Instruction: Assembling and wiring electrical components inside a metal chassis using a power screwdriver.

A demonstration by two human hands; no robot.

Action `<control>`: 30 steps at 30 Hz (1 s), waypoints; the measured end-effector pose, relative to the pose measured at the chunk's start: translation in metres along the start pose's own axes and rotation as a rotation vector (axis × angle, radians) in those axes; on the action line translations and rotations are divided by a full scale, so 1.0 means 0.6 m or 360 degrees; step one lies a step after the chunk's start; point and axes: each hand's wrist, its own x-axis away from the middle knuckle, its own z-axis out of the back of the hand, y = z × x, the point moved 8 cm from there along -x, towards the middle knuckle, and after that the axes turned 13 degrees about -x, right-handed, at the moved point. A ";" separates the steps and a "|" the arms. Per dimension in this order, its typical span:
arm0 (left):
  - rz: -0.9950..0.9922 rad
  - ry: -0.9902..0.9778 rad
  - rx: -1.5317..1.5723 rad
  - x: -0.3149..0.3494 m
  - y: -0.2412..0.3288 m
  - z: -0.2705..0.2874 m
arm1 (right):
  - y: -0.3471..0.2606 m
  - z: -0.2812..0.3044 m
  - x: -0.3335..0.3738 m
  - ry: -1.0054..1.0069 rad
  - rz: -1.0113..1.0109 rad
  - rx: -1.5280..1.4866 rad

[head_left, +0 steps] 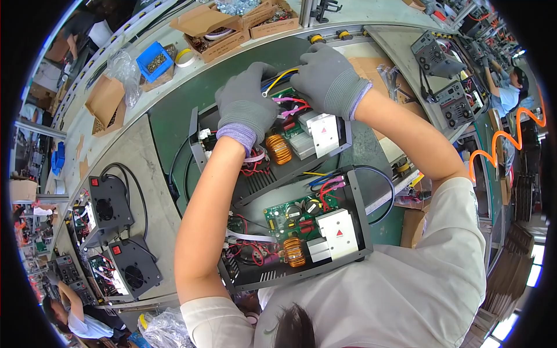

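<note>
Two open black metal housings with exposed electronics lie in front of me, a far one point(266, 179) and a near one point(364, 232). Both gloved hands work at the back edge of the far housing. Yellow and blue wires point(282, 79) run between them, the yellow one ending in a ring terminal. My right hand point(332, 78) is closed around the wires at its fingertips. My left hand point(248, 100) is curled over the back left side, its fingertips hidden. A copper coil point(278, 149) and a white plate point(324, 134) show inside the far housing, beside red and purple leads.
More black units stand on the left point(109, 210) and right point(436, 54) conveyor sections. Cardboard boxes of hardware point(217, 43), a blue bin of screws point(155, 61) and a tape roll point(185, 57) sit beyond. An orange coiled hose point(496, 148) hangs at right. Other people work at both sides.
</note>
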 end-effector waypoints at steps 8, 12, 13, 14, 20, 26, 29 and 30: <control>-0.0073 0.0034 0.0082 -0.007 -0.014 0.004 | 0.020 -0.001 0.003 0.0317 -0.0149 -0.0345; -0.0066 0.0209 -0.0037 -0.007 -0.026 0.006 | 0.024 0.008 -0.002 0.0388 -0.0315 -0.0397; -0.0083 0.0289 -0.0048 -0.007 -0.023 0.013 | 0.023 0.006 -0.006 0.0387 -0.0321 -0.0399; -0.0089 0.0284 -0.0048 -0.008 -0.021 0.014 | 0.025 0.005 -0.011 0.0383 -0.0358 -0.0354; 0.0022 0.0363 0.0069 -0.011 -0.029 0.020 | 0.024 -0.007 -0.039 0.0381 -0.0404 -0.0135; 0.0083 0.0381 0.0690 -0.036 -0.072 0.000 | 0.020 -0.005 -0.033 0.0374 -0.0281 -0.0139; -0.0053 0.0247 0.0802 -0.044 -0.069 -0.007 | 0.031 0.006 -0.004 0.0531 -0.0323 -0.0285; -0.0058 0.0248 0.0802 -0.041 -0.066 -0.007 | 0.036 0.010 0.006 0.0674 -0.0307 -0.0426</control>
